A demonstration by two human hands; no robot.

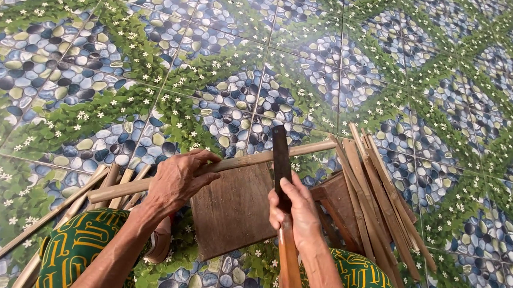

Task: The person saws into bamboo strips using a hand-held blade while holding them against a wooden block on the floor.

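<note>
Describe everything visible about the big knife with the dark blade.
The broad dark-bladed knife has a flat, blunt-ended metal blade and a long pale wooden handle. The right hand grips it where blade meets handle, blade pointing away, its tip over the long bamboo stick held by the left hand across the brown wooden board.

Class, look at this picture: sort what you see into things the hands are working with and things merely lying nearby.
In use:
- bamboo strip, held by the left hand across the wooden block
- knife, gripped by the right hand

Lying about:
- pile of split strips to the right
- loose strips to the left
- patterned floor tiles
</note>
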